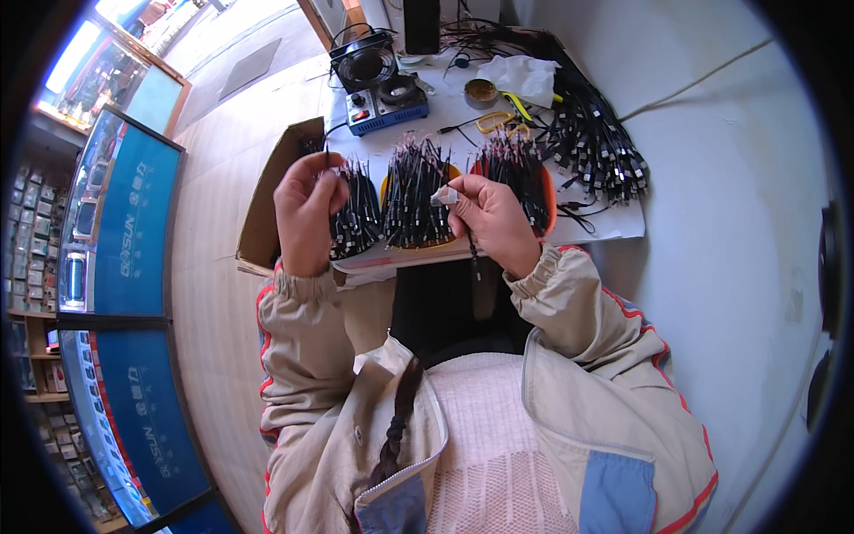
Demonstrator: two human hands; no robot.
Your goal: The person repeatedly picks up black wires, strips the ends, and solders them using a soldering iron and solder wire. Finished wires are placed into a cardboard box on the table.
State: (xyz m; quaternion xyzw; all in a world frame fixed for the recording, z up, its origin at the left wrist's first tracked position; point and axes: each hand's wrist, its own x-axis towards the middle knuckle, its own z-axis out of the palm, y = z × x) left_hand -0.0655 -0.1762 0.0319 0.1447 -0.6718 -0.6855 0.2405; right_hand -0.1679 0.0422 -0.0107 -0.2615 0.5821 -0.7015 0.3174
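My right hand (492, 216) pinches a black cable (475, 262) and a small white piece (442, 197); the cable's lower end hangs near-vertical below it. My left hand (307, 200), fingers curled, stands apart leftward; its hold I cannot tell.

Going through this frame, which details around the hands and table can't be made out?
All in the head view:
Whatever the left hand may pinch: too small and dark at its fingertips.
The gripped stretch of the black cable: covered by the right hand and the white scrap.
The orange tray's floor: hidden under bundled cables.
The dark object far right: cut off by the fisheye rim.
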